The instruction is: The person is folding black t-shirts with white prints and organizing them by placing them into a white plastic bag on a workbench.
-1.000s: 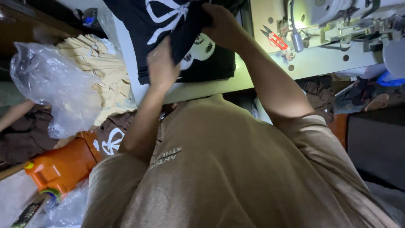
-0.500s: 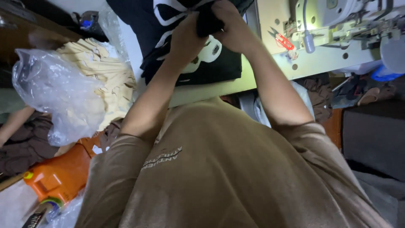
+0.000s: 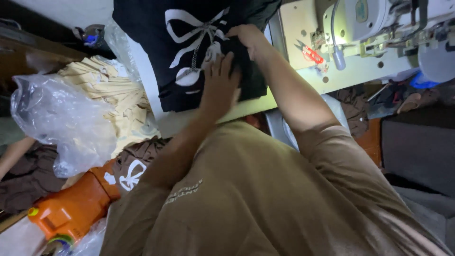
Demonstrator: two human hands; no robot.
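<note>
Cream sewing table point(image 3: 303, 28) with black printed garment point(image 3: 189, 52), sewing machine point(image 3: 379, 23), red snips point(image 3: 310, 53).

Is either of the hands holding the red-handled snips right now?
No. Both the left hand and right hand press on the black garment; the snips lie untouched by the sewing machine.

Dim room, pale worktable point(image 3: 303, 28)

— Any packaging here?
— A crumpled clear plastic bag point(image 3: 61, 123) lies at the left, beside folded cream garments.
— Labels or screens?
— A small greenish plate point(image 3: 362, 9) sits on the sewing machine, far right.
</note>
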